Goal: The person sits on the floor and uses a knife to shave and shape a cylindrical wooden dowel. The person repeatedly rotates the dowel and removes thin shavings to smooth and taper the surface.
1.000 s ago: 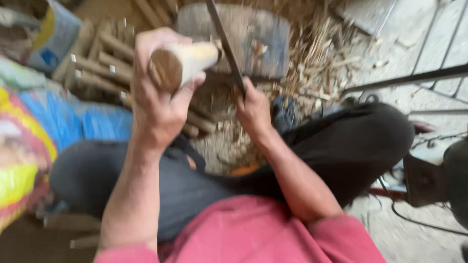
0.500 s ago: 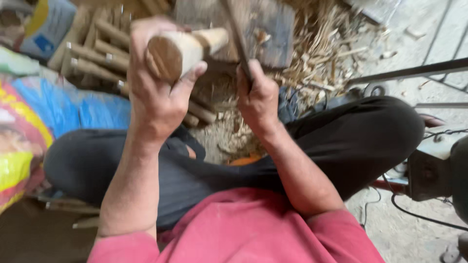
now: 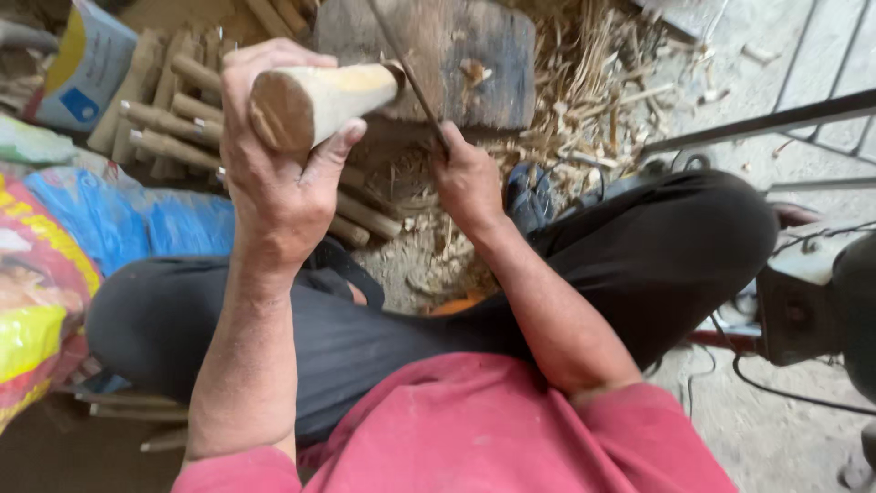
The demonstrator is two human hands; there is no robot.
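Wood is being worked over a dark, worn chopping block [image 3: 474, 64]. A pale, smooth, tapered wooden piece [image 3: 319, 99] is gripped in the left hand [image 3: 274, 183], fingers wrapped tight around its thick brown-cut end; its long axis runs left to right, the narrow end pointing right onto the block. A thin dark metal blade [image 3: 411, 78] is clasped in the closed right hand [image 3: 467, 178], slanting up to the left against that narrow end. Rough sticks [image 3: 169, 119] and shavings [image 3: 584, 82] lie around.
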